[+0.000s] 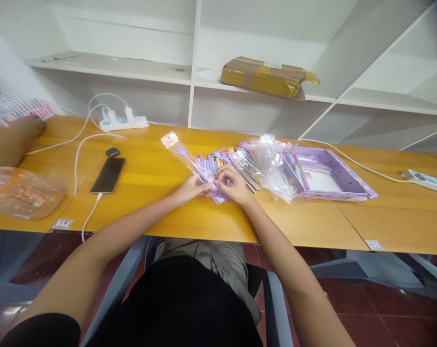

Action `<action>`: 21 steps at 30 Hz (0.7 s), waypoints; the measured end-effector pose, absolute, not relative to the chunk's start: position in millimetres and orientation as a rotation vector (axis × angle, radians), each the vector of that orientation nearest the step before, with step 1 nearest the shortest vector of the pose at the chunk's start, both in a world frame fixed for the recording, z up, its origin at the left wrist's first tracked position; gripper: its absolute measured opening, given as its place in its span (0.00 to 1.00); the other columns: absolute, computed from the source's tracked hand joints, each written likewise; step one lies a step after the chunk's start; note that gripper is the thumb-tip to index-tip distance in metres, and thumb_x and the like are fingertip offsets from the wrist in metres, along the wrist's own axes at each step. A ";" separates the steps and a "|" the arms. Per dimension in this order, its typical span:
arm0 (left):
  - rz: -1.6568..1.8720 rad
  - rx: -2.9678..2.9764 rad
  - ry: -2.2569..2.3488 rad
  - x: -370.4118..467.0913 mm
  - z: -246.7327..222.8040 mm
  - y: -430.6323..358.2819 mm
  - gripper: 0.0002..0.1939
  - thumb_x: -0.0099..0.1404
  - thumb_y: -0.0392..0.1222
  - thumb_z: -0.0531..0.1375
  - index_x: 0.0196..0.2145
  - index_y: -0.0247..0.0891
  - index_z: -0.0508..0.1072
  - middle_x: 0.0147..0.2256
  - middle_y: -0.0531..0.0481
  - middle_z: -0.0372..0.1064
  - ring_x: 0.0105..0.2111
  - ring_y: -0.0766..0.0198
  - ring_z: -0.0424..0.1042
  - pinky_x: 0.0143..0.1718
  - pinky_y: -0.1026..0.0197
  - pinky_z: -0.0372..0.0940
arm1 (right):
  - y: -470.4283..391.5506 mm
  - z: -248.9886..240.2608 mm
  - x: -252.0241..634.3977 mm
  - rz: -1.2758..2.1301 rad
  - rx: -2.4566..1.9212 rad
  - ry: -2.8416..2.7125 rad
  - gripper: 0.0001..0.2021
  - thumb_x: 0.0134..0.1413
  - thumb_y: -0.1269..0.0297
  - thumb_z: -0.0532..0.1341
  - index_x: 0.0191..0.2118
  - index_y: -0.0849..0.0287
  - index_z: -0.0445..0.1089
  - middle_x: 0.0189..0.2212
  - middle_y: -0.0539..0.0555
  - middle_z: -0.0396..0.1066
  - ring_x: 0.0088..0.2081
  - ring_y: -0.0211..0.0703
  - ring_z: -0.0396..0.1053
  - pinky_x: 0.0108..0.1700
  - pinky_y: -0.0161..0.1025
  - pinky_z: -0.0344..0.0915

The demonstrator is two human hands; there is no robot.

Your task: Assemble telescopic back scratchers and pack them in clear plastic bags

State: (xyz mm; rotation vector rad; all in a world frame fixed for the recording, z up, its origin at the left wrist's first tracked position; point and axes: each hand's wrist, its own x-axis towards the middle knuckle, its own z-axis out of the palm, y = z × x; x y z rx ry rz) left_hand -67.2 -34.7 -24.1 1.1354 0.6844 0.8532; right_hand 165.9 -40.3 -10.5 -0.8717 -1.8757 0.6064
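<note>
My left hand (191,189) is closed around a clear plastic sleeve (170,140) that slants up to the left. Inside it lies a purple back scratcher (182,152) with a small hand-shaped head. My right hand (233,184) is closed, its thumb and fingertips pinching the lower end of the same sleeve. A purple printed piece (218,196) shows below the fingers; its kind is unclear. Just beyond my hands lies a row of pastel handles (208,163). To their right are several back scratchers with metal rods (250,179) and hand-shaped heads.
A pile of clear plastic sleeves (272,164) leans against a purple open box (348,195). A phone (108,175) on a white cable lies left, near a power strip (124,123). An orange bag (26,193) and another person's hand (28,127) are farther left. A taped parcel (263,77) sits on the shelf.
</note>
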 end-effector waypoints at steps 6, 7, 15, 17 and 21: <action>0.897 1.037 0.668 -67.8 -20.2 -35.7 0.28 0.59 0.50 0.82 0.47 0.33 0.77 0.39 0.45 0.83 0.35 0.63 0.82 0.40 0.60 0.76 | -40.4 -6.8 168.7 0.650 -0.789 -1.915 0.16 0.71 0.44 0.71 0.44 0.51 0.82 0.53 0.60 0.73 0.59 0.56 0.73 0.66 0.57 0.69; 0.905 1.017 0.669 -68.2 -19.2 -35.3 0.27 0.60 0.49 0.82 0.47 0.33 0.77 0.39 0.45 0.83 0.35 0.63 0.82 0.40 0.60 0.75 | -40.4 -6.9 169.1 0.671 -0.768 -1.931 0.15 0.70 0.44 0.72 0.45 0.51 0.83 0.54 0.60 0.73 0.61 0.57 0.72 0.68 0.58 0.68; 0.905 1.061 0.699 -67.2 -19.4 -35.2 0.30 0.56 0.49 0.83 0.49 0.34 0.77 0.40 0.45 0.83 0.34 0.63 0.81 0.39 0.60 0.75 | -37.8 -13.4 167.2 0.721 -0.788 -1.919 0.16 0.63 0.45 0.77 0.36 0.52 0.82 0.52 0.58 0.73 0.59 0.55 0.73 0.70 0.58 0.65; 0.885 1.085 0.692 -66.5 -19.2 -37.3 0.33 0.56 0.53 0.83 0.49 0.34 0.77 0.40 0.44 0.83 0.34 0.63 0.81 0.39 0.59 0.75 | -36.8 -14.2 167.1 0.709 -0.812 -1.898 0.17 0.62 0.45 0.78 0.35 0.53 0.81 0.51 0.57 0.73 0.56 0.54 0.74 0.68 0.57 0.67; 0.879 1.148 0.674 -65.5 -17.5 -39.2 0.35 0.56 0.60 0.83 0.49 0.34 0.78 0.40 0.44 0.82 0.34 0.62 0.81 0.39 0.59 0.75 | -36.0 -15.5 166.8 0.713 -0.847 -1.860 0.21 0.61 0.43 0.78 0.33 0.53 0.77 0.47 0.57 0.74 0.52 0.53 0.74 0.63 0.54 0.70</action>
